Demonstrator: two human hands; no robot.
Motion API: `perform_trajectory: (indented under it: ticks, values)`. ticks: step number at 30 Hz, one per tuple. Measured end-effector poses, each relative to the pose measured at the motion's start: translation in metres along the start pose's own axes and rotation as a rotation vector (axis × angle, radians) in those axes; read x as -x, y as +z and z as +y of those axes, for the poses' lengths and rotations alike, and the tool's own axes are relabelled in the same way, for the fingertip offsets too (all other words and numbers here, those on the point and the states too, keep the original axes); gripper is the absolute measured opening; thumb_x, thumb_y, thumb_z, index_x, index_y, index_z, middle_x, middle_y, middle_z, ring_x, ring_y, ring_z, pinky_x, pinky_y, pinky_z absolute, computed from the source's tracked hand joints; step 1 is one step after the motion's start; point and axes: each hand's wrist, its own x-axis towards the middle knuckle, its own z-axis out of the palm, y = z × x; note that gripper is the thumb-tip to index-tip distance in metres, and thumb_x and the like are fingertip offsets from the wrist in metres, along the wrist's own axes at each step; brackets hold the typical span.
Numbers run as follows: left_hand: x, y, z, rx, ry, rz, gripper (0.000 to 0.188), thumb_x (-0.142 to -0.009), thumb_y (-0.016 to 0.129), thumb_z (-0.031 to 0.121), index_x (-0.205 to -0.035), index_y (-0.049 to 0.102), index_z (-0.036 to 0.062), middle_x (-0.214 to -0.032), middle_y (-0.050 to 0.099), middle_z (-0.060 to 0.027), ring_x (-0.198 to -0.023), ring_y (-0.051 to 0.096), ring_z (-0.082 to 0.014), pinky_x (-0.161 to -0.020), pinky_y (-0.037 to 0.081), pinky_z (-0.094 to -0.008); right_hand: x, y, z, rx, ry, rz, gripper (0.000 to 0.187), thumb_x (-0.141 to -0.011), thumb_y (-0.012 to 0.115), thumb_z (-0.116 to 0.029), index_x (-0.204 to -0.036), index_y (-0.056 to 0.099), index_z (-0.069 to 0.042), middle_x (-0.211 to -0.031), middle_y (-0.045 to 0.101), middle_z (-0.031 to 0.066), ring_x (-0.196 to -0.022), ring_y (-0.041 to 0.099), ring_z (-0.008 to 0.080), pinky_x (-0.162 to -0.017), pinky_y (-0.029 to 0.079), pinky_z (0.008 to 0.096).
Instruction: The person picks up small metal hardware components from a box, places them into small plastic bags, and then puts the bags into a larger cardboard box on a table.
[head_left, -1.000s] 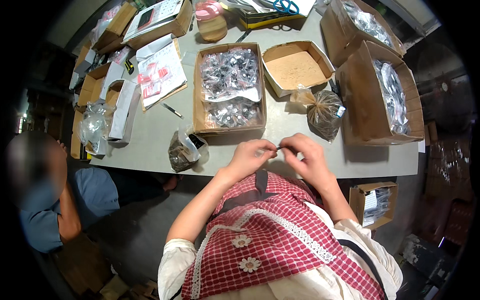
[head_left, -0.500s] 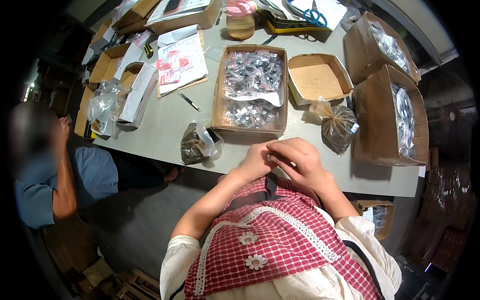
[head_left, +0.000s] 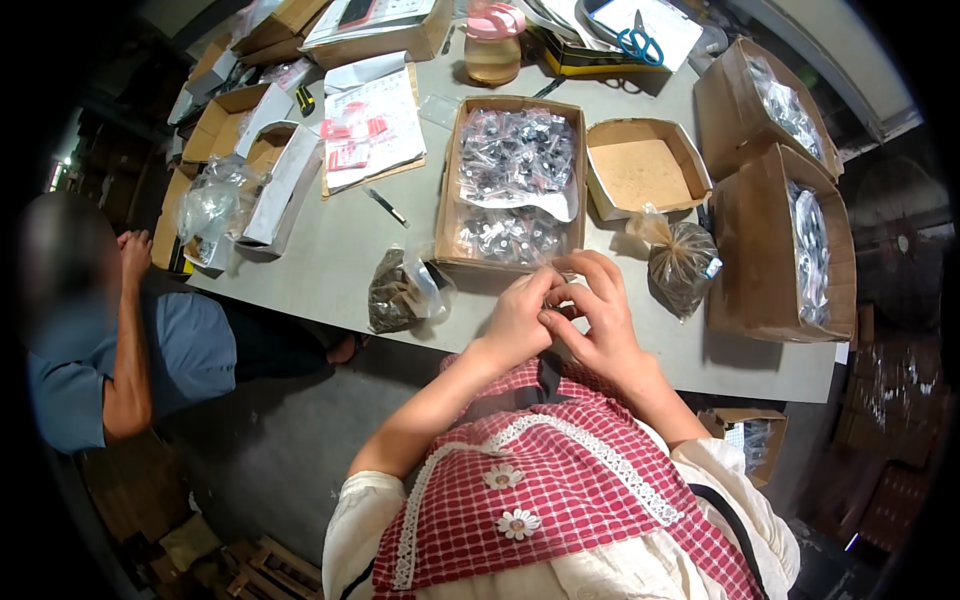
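My left hand (head_left: 517, 318) and my right hand (head_left: 598, 318) meet at the table's front edge, fingers bent inward and touching. Both are closed around something small and dark, mostly hidden by the fingers. Just beyond them stands a cardboard box (head_left: 447, 190) packed with small clear bags (head_left: 515, 155) of dark and silvery parts. Left of my hands sits an opened plastic bag (head_left: 395, 292) of small dark pieces. A tied clear bag (head_left: 683, 268) filled with similar brownish pieces lies to their right.
A shallow open carton (head_left: 645, 165) is beside the packed box. Tall cardboard boxes (head_left: 760, 250) line the right edge. Farther left lie a pen (head_left: 386, 207) and a clipboard with papers (head_left: 372, 125). Blue scissors (head_left: 640, 42) and a pink-lidded jar (head_left: 492, 45) are at the back. Another person (head_left: 180, 340) sits at left.
My hands have moved slightly forward, and the right fingers have lifted and curled more above the left. The view has shifted a little. The other person's hand has moved slightly.
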Motion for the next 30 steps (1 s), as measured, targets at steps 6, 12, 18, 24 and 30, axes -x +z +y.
perform_trajectory:
  ticks: [6, 12, 18, 24, 30]
  values:
    - [-0.003, -0.006, 0.007, 0.15, -0.056, -0.001, 0.049, -0.079, 0.073, 0.003, -0.125, 0.056, 0.0024, -0.11, 0.063, -0.0132, -0.105, 0.064, -0.0267, -0.085, 0.052, -0.0371, -0.013, -0.018, -0.005, -0.15, 0.109, 0.029, 0.015, -0.075, 0.074, -0.008, -0.088, 0.068, -0.003, -0.127, 0.062, 0.0157, -0.127, 0.052, 0.0349, -0.107, 0.039, 0.0446]
    - [0.005, -0.032, -0.005, 0.222, -0.235, -0.06, 0.07, -0.079, 0.076, 0.011, -0.142, 0.048, 0.0057, -0.133, 0.059, -0.0113, -0.125, 0.057, -0.0212, -0.101, 0.048, -0.0374, -0.025, -0.047, 0.016, -0.167, 0.202, -0.015, 0.01, -0.068, 0.076, -0.009, -0.076, 0.071, -0.006, -0.122, 0.068, 0.0096, -0.126, 0.054, 0.0303, -0.108, 0.038, 0.043]
    - [0.009, -0.039, 0.003, 0.284, -0.303, 0.01, 0.041, -0.085, 0.07, 0.007, -0.125, 0.062, 0.002, -0.122, 0.066, -0.0096, -0.112, 0.063, -0.0189, -0.098, 0.05, -0.0338, -0.045, -0.061, 0.016, -0.364, 0.195, -0.109, 0.01, -0.064, 0.076, -0.004, -0.072, 0.07, -0.006, -0.112, 0.072, 0.0068, -0.133, 0.05, 0.03, -0.111, 0.036, 0.0426]
    - [0.008, -0.043, -0.006, 0.359, -0.454, 0.145, 0.024, -0.093, 0.061, 0.002, -0.117, 0.066, -0.0003, -0.107, 0.07, -0.0033, -0.093, 0.062, -0.0082, -0.083, 0.05, -0.0251, -0.054, -0.067, 0.022, -0.436, 0.219, -0.143, 0.011, -0.071, 0.075, -0.005, -0.08, 0.069, -0.003, -0.113, 0.071, 0.0092, -0.125, 0.057, 0.0267, -0.106, 0.042, 0.0427]
    - [-0.012, -0.052, 0.033, 0.552, -0.435, 0.066, 0.022, -0.098, 0.062, 0.009, -0.118, 0.065, 0.0005, -0.11, 0.069, -0.004, -0.099, 0.063, -0.0093, -0.087, 0.049, -0.0257, -0.055, -0.059, 0.006, -0.462, 0.348, -0.28, 0.014, -0.085, 0.075, -0.007, -0.096, 0.071, 0.001, -0.098, 0.073, 0.0106, -0.09, 0.07, 0.0213, -0.079, 0.054, 0.0309]
